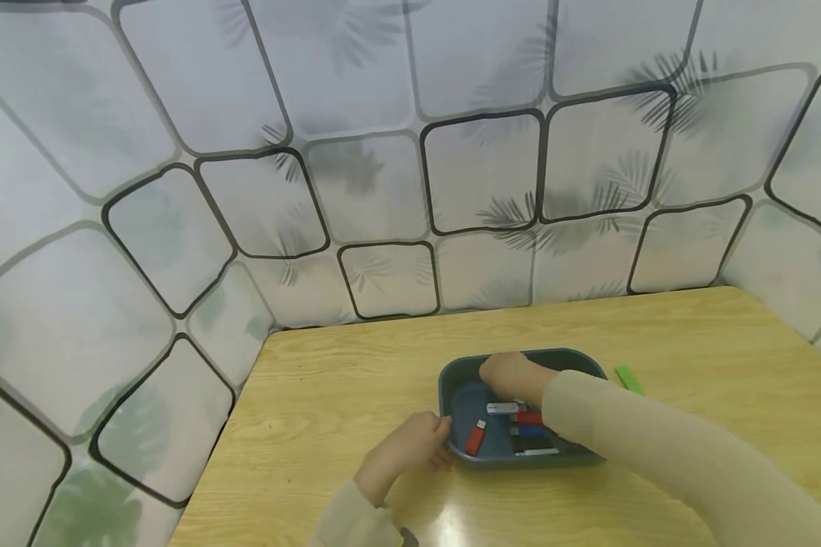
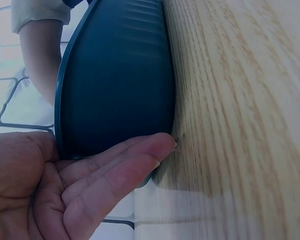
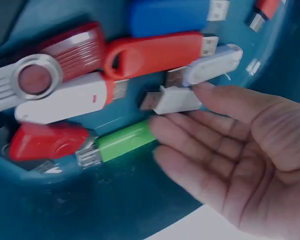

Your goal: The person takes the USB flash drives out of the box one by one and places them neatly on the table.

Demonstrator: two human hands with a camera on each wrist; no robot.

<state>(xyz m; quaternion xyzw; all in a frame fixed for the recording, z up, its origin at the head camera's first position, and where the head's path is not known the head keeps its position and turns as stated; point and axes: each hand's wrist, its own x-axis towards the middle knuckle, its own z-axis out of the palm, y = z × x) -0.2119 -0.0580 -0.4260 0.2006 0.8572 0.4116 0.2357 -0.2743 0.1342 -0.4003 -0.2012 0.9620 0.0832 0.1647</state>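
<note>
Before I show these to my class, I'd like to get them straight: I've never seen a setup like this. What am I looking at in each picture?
There is no machine here: a person works with two bare hands. The wide picture comes from a camera worn on the head, looking forward and down. The other two come from cameras on the wrists, each looking at that hand's work. On a wood-grained table stands a dark blue-green tray with USB sticks inside. A small green object lies on the table beside it. The left hand holds the tray's edge. The right hand is inside the tray, its fingers at a white stick; whether they grip it, I cannot tell.
</note>
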